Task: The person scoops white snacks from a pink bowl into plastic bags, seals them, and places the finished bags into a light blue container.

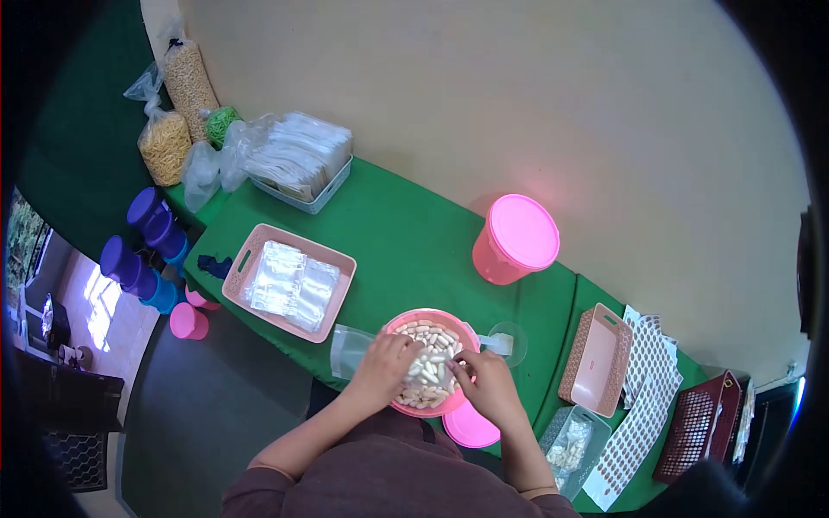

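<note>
A round pink tub [416, 412] full of pale oblong pieces [420, 399] stands at the table's front edge, close to my body. Over its left part, my left hand [386, 369] is closed on a clear plastic bag [348, 352] that sticks out to the left of the tub. My right hand [484, 380] is over the tub's right side, its fingers bent at the bag's opening; whether they pinch the bag or a piece is too small to tell. Some pale pieces show between the two hands.
Left of the tub, a pink tray [350, 289] holds flat clear bags. A lidded pink bucket [518, 237] stands behind. A pink lid [471, 427] and a clear round lid [516, 343] lie beside the tub. Baskets [598, 358] and sticker sheets [635, 410] are at the right.
</note>
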The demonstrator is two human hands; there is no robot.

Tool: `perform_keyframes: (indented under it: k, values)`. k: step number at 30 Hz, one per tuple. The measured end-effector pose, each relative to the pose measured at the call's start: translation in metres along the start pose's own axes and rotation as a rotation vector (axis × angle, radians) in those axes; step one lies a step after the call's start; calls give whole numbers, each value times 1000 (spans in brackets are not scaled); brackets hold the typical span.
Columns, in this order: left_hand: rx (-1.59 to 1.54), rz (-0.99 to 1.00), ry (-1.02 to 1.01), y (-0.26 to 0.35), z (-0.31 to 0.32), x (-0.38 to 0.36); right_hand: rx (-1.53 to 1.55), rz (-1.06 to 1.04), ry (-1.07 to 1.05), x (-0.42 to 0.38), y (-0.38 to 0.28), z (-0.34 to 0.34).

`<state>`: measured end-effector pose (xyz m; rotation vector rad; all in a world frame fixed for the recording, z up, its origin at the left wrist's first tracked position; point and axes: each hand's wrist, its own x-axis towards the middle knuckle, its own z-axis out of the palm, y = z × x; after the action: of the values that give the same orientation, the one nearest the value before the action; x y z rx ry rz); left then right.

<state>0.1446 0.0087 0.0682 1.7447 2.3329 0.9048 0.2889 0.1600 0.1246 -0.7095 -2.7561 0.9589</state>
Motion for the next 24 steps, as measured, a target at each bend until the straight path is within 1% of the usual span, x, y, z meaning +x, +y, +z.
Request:
perform_keyframes:
  k: [1, 2, 4, 5, 6, 7, 8, 9, 11, 12, 14, 15, 16, 17, 18, 19, 20, 21, 22, 23, 24]
  values:
    - [-3, 31, -26, 2, 4, 0, 57, 69, -18, -3, -7, -3]
    - [-6, 62, -52, 5, 6, -1, 57, 68, -18, -4, -10, -7]
    - [-47, 45, -28, 10, 8, -3, 229, -37, 162, -6, -16, -17]
    - [-89, 29, -5, 13, 8, -4, 230, -36, 162, -8, -20, -24]
    - [-90, 28, -7, 17, 6, -4, 577, 94, 125, -10, -24, -31]
    - [-190, -7, 22, 23, 4, -4, 921, 227, 85, -12, -26, -35]
    - [-289, -42, 52, 27, 3, -3, 921, 225, 85, -13, -24, -34]
    - [-286, -41, 55, 28, 3, -2, 1004, 125, 74, -14, -21, -31]
    - [-376, -39, 155, 30, 3, -1, 1111, -50, 63, -17, -16, -22]
    - [-371, -39, 159, 30, 1, -1, 1113, -55, 61, -19, -16, -20]
    - [-334, -20, 203, 31, -6, 1, 856, -194, 282, -24, -15, -18]
    - [-332, -20, 202, 30, -6, 0, 801, -211, 402, -27, -12, -16]
    - [-354, -80, 276, 28, -4, -1, 803, -211, 401, -26, -11, -17]
    - [-376, -140, 349, 25, -2, -3, 862, -169, 550, -25, -10, -17]
    - [-378, -142, 348, 18, 2, -5, 917, -125, 699, -24, -9, -19]
    - [-591, -155, 431, 7, 5, -5, 863, -40, 749, -18, 2, -13]
    - [-804, -165, 513, -2, 4, -5, 861, -39, 751, -11, 9, -7]
    - [-878, -188, 494, -10, -3, -6, 871, 16, 642, -3, 16, 0]
    - [-879, -186, 493, -15, -12, -6, 880, 72, 532, 4, 24, 11]
    - [-1216, -257, 475, -18, -23, -7, 867, 75, 433, 8, 38, 29]
    - [-1553, -329, 447, -21, -31, -7, 869, 76, 433, 10, 56, 54]
